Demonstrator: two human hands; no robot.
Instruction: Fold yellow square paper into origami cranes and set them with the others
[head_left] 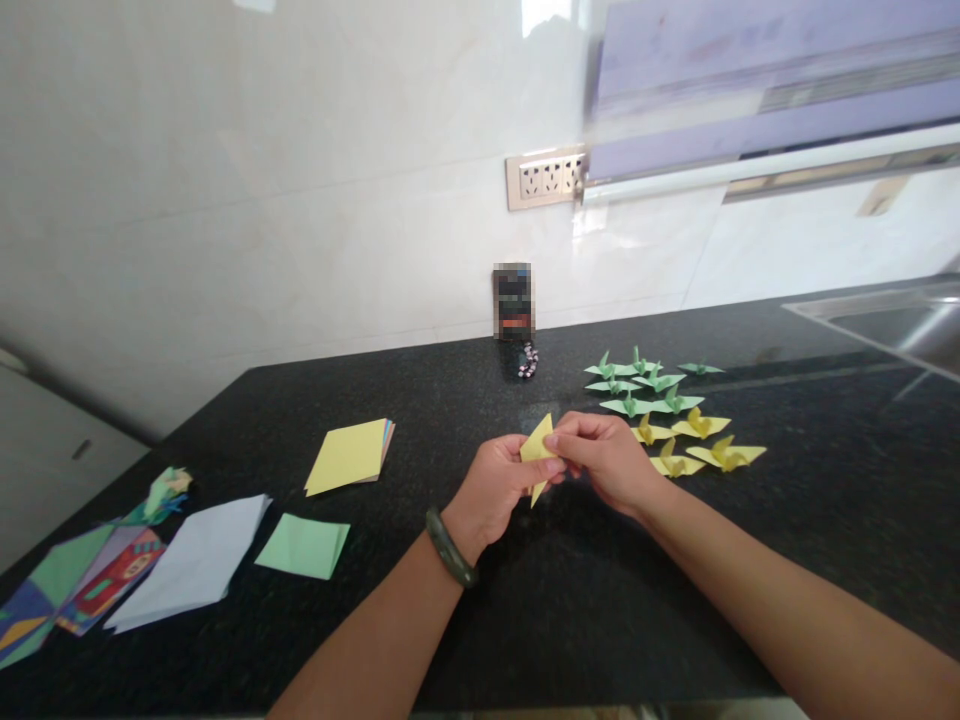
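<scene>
Above the middle of the dark counter, both hands hold one piece of folded yellow paper (pixel 537 443) with pointed ends at top and bottom. My left hand (pixel 501 485), with a dark green bangle (pixel 450 548) at its wrist, is closed on the paper, thumb pressed across its front. My right hand (pixel 606 458) pinches the paper's right edge between thumb and fingers. Just right of this hand stand several yellow paper cranes (pixel 726 455). Behind them are several green paper cranes (pixel 631 403).
On the black counter (pixel 435 620), a stack of coloured paper (pixel 349 458), a folded green sheet (pixel 304 546) and white sheets (pixel 199 560) lie to the left. A phone-like object (pixel 513 302) leans on the wall behind a beaded strap (pixel 528 361). A sink (pixel 892 325) is far right.
</scene>
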